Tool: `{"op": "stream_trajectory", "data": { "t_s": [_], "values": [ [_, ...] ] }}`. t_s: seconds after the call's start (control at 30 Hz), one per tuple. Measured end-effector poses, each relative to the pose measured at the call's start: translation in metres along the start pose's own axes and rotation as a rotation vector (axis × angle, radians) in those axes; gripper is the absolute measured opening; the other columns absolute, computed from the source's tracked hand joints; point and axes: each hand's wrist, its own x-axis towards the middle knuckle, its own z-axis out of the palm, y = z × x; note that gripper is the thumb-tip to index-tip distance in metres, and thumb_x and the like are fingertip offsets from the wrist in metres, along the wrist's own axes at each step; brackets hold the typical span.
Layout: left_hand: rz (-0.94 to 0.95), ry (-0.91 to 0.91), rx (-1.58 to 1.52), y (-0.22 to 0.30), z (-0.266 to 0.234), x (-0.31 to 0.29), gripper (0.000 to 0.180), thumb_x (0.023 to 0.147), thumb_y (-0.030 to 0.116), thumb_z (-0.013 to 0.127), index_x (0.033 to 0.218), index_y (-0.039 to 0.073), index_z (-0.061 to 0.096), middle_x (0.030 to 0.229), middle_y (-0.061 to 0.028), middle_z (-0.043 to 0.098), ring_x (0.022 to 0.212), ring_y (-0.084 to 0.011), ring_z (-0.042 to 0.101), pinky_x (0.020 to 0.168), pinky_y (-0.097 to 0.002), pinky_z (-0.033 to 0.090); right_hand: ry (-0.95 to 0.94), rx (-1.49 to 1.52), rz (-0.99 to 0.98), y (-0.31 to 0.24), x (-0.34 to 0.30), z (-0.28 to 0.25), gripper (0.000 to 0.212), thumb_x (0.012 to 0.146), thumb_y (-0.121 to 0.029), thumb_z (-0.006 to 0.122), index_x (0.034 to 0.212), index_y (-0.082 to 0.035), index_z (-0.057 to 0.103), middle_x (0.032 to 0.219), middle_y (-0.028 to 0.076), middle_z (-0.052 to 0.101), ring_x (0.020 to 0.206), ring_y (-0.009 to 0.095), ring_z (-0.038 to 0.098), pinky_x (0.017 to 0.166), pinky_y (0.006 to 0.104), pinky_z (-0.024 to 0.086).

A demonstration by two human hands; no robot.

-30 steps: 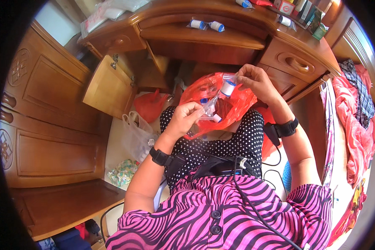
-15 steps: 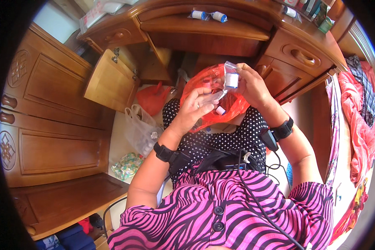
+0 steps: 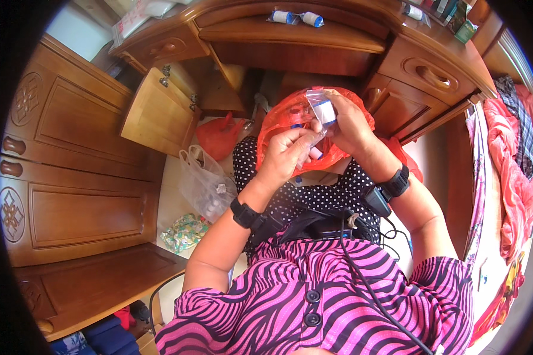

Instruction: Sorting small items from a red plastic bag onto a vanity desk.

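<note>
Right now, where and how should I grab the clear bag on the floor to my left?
Probably by the loop handles of the clear bag, from above, with the left hand, which is nearer. The loops stand open and uncovered at its far end; its body is limp and creased, so likely harder to grip.

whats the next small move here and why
Perhaps smooth the small clear bag with the left hand: the right hand holds it with a white-and-blue spool inside, and the left pinches clear plastic close by.

left hand (image 3: 285, 154): fingers (image 3: 307, 141) pinched | right hand (image 3: 352, 125): fingers curled | forearms (image 3: 220, 251) converge (elbows (image 3: 430, 228) bent)
</note>
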Motion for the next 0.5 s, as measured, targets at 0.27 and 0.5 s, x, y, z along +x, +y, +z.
{"op": "stream_trajectory", "data": {
  "t_s": [0.27,0.5],
  "values": [
    [0.091,-0.124,0.043,-0.004,-0.004,0.006,0.017,0.093,0.015,0.062,0.094,-0.001,0.067,0.075,0.0025,0.062,0.066,-0.0023,0.052,0.058,-0.0195,0.043,-0.032,-0.281,-0.019,0.005,0.024,-0.026,0.023,0.098,-0.026,0.045,0.091,-0.006,0.054,0.069,0.006,0.057,0.047,0.016,0.048,0.041,0.0284,0.035],
    [-0.087,0.125,0.095,-0.047,-0.05,-0.027,0.02,0.094,0.02,0.062,0.098,0.001,0.066,0.085,-0.0007,0.065,0.07,-0.0054,0.058,0.058,-0.0204,0.048,0.095,-0.179,-0.212,-0.067,0.021,-0.034,0.025,0.101,-0.026,0.044,0.096,-0.004,0.053,0.069,0.005,0.053,0.051,0.014,0.048,0.045,0.0255,0.036]
  ]
}}
